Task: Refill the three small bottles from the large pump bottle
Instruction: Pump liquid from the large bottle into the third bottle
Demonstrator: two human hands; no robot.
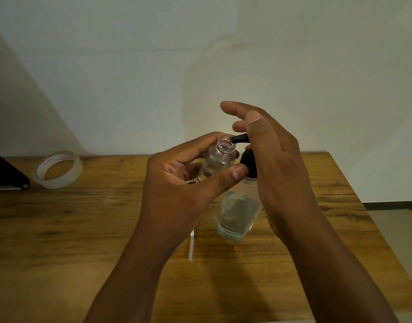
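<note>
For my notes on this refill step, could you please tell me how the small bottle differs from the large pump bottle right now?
The small bottle is held off the table in the left hand; the large pump bottle stands on the wooden table. The small bottle's threaded neck is open and capless; the large pump bottle carries a black pump, with the right hand on it. The small bottle is clearly smaller. Both are clear and see-through.

1. One head-worn view looks forward and down, close over the wooden surface (83, 229).
2. It faces a pale wall (130, 66); forearms enter from the bottom edge.
</note>
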